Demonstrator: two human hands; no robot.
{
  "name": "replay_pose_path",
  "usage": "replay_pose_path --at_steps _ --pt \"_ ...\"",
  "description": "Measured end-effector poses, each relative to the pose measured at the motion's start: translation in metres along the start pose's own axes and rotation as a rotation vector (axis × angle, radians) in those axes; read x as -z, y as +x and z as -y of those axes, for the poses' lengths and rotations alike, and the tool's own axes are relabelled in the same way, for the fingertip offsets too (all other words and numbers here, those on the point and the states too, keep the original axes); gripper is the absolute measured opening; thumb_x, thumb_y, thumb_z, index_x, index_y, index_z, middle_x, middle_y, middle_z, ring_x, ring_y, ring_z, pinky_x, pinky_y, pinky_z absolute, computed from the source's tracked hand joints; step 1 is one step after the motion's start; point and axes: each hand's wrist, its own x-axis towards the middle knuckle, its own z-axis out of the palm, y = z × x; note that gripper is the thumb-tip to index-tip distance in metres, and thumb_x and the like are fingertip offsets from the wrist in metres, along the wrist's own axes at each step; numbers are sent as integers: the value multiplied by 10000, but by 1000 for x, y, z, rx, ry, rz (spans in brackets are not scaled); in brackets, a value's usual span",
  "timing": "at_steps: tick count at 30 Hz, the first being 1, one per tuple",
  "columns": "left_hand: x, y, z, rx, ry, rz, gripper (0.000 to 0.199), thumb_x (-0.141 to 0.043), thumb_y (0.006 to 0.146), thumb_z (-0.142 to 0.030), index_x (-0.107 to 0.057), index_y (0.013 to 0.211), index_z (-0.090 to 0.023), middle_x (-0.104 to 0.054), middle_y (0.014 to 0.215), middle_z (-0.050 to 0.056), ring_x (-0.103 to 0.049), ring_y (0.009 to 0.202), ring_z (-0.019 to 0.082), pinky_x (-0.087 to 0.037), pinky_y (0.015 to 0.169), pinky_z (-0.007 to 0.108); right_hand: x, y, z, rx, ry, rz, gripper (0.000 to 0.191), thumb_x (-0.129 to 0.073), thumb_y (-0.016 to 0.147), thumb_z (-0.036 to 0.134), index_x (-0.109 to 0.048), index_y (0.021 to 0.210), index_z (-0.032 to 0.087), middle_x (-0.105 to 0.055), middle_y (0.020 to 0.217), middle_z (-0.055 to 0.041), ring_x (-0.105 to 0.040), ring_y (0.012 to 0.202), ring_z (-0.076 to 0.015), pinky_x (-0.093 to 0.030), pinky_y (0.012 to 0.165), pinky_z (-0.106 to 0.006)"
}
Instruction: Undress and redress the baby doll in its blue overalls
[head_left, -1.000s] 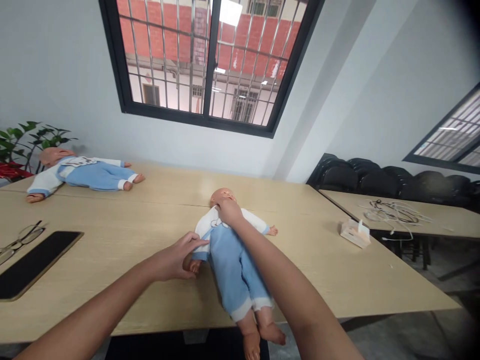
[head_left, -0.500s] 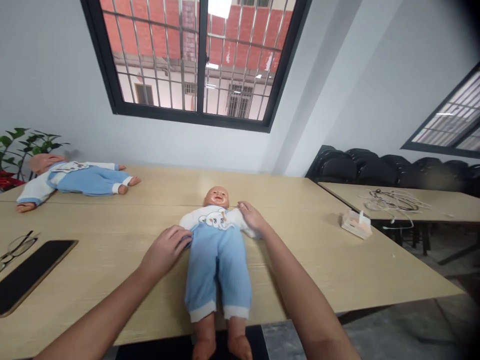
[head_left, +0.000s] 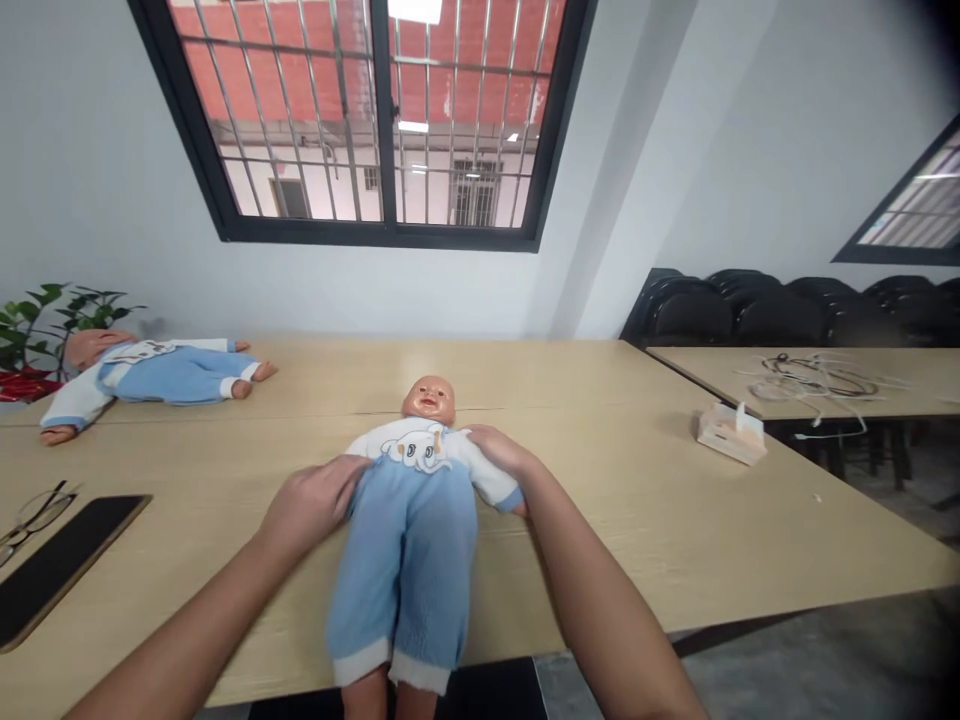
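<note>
A baby doll [head_left: 405,510] in a white top with a cartoon animal face and blue trousers lies face up on the wooden table. Its head points away from me, and its lower legs reach past the near edge. My left hand [head_left: 319,495] is closed around the sleeve at the doll's left-hand side, its fingertips against the waist; that doll arm is mostly hidden under it. On the other side, my right hand [head_left: 501,450] grips the upper sleeve just below the shoulder. The blue cuff of that sleeve shows beside my wrist.
A second, similarly dressed doll [head_left: 172,372] lies at the far left near a plant [head_left: 34,325]. Glasses [head_left: 37,520] and a black phone-like slab [head_left: 71,565] are at the left. A tissue box [head_left: 731,433] stands right; cables [head_left: 814,385] lie on another table.
The doll's legs have swung to the left and its body is slightly tilted. My right hand has slid a little on the sleeve, so the cuff shows more. The view has shifted slightly.
</note>
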Motion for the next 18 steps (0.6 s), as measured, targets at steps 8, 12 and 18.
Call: replay_pose_path --at_steps 8,12,18 --pt "-16 120 -51 -172 -269 331 429 -391 1011 -262 -592 1389 -244 -654 1416 52 -598 1306 266 -465 1085 373 -14 -7 11 -100 261 77 338 -418 951 412 -647 1039 179 -765 1004 -99 -709 929 -254 -549 812 -336" --pt "-58 153 -56 -87 -399 478 499 -413 980 -250 -490 1461 -145 -657 1403 141 -610 1299 256 -476 1082 374 -20 -6 15 -104 451 119 644 -162 1018 622 -634 1086 189 -750 1008 -114 -707 1003 -262 -539 879 -362" --pt "-78 165 -33 -47 -354 534 370 -432 946 -267 -665 1222 -186 -729 1276 121 -667 1186 255 -505 999 344 -18 6 2 -98 410 -194 620 -203 986 732 -485 741 237 -548 632 -30 -552 631 -201 -469 655 -301"
